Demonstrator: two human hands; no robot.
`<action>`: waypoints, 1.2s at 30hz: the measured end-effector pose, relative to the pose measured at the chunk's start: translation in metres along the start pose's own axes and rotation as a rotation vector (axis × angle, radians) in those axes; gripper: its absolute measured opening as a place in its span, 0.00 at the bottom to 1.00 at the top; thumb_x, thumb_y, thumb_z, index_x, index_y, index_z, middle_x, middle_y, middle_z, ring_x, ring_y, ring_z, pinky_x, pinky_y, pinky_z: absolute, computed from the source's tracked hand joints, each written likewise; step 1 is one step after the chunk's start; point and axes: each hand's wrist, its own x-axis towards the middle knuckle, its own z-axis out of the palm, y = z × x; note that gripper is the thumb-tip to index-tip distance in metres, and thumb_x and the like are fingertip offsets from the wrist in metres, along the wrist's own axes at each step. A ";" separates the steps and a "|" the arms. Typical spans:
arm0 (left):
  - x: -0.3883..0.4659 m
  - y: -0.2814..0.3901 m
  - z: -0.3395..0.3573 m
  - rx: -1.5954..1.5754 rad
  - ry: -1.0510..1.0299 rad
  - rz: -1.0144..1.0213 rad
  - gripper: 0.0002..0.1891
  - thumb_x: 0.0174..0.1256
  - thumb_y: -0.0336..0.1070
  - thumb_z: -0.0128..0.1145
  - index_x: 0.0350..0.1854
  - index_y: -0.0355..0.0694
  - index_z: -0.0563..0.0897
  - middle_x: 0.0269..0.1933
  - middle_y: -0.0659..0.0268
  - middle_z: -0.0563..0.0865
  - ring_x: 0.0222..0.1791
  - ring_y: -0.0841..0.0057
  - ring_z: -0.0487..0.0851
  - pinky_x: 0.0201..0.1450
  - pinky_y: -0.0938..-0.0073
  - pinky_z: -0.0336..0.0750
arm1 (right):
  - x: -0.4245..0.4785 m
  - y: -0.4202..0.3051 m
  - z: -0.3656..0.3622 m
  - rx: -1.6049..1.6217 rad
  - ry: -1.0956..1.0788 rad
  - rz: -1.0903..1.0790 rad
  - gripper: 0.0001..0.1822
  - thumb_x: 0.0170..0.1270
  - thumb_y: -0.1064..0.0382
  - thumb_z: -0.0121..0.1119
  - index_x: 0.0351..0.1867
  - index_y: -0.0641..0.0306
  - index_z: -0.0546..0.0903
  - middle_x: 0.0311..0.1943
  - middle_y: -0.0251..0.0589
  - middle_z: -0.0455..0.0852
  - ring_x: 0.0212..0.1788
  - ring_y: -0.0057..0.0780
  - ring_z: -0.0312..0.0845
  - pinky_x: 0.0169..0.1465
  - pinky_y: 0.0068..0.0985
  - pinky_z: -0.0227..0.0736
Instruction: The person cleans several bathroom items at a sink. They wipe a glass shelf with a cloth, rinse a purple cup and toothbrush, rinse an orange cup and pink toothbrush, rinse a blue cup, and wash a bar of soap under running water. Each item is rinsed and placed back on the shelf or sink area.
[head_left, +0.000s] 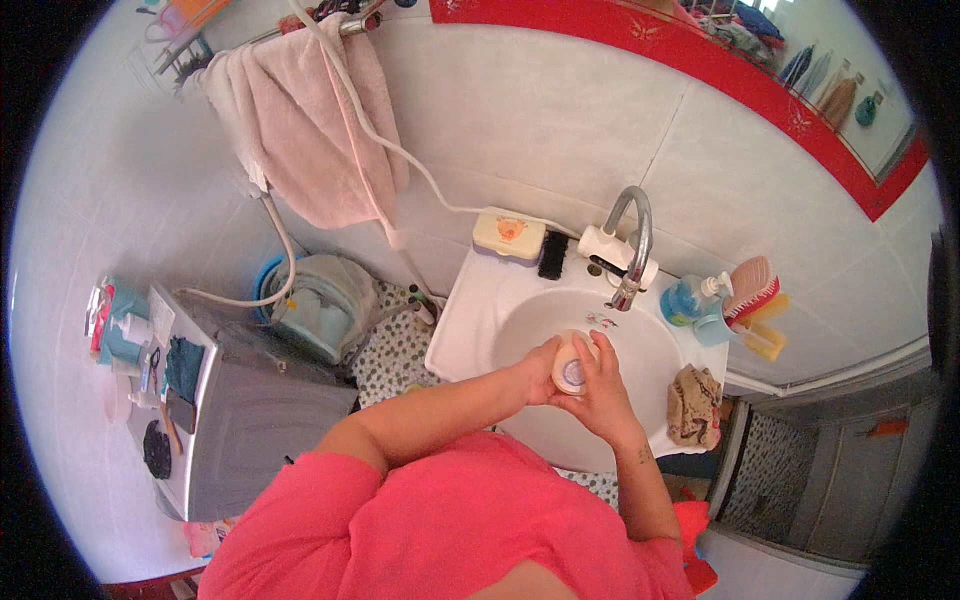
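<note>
Over the white washbasin (517, 390), both hands are on a cream-coloured round container (568, 364) with a round printed label. My left hand (541, 371) wraps its left side. My right hand (600, 386) lies across its top and right side, fingers spread over it. Whether the container has a lid that is on or loose, I cannot tell. Behind the hands, a chrome gooseneck faucet (641, 240) with a white heater body bends over the bowl. No water stream is visible below its spout.
On the basin rim sit a soap box (510, 236), a black brush (553, 255), a blue pump bottle (686, 300), a cup (712, 328) with combs and a patterned cloth (694, 405). A washing machine (270, 420) stands left, near a lined bucket (319, 307). A pink towel (315, 127) hangs above.
</note>
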 end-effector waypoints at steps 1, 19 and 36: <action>-0.018 0.005 0.011 0.135 0.084 -0.051 0.29 0.67 0.64 0.29 0.64 0.55 0.62 0.61 0.57 0.70 0.62 0.58 0.67 0.59 0.39 0.56 | 0.001 -0.001 0.002 -0.086 0.025 0.021 0.47 0.42 0.62 0.71 0.66 0.57 0.58 0.63 0.53 0.58 0.63 0.43 0.61 0.63 0.35 0.60; -0.107 0.097 -0.083 0.817 -0.029 0.038 0.25 0.60 0.56 0.52 0.57 0.51 0.71 0.57 0.72 0.73 0.57 0.72 0.69 0.56 0.53 0.61 | -0.039 -0.019 0.027 -0.066 0.449 0.563 0.38 0.48 0.56 0.65 0.60 0.69 0.66 0.58 0.55 0.69 0.63 0.45 0.60 0.66 0.36 0.52; -0.249 0.202 -0.164 0.878 -0.087 0.276 0.22 0.65 0.53 0.51 0.55 0.46 0.72 0.51 0.70 0.77 0.49 0.77 0.76 0.47 0.72 0.70 | 0.220 -0.350 -0.086 0.355 0.475 -0.387 0.58 0.40 0.41 0.68 0.68 0.69 0.52 0.66 0.52 0.58 0.68 0.41 0.53 0.68 0.37 0.49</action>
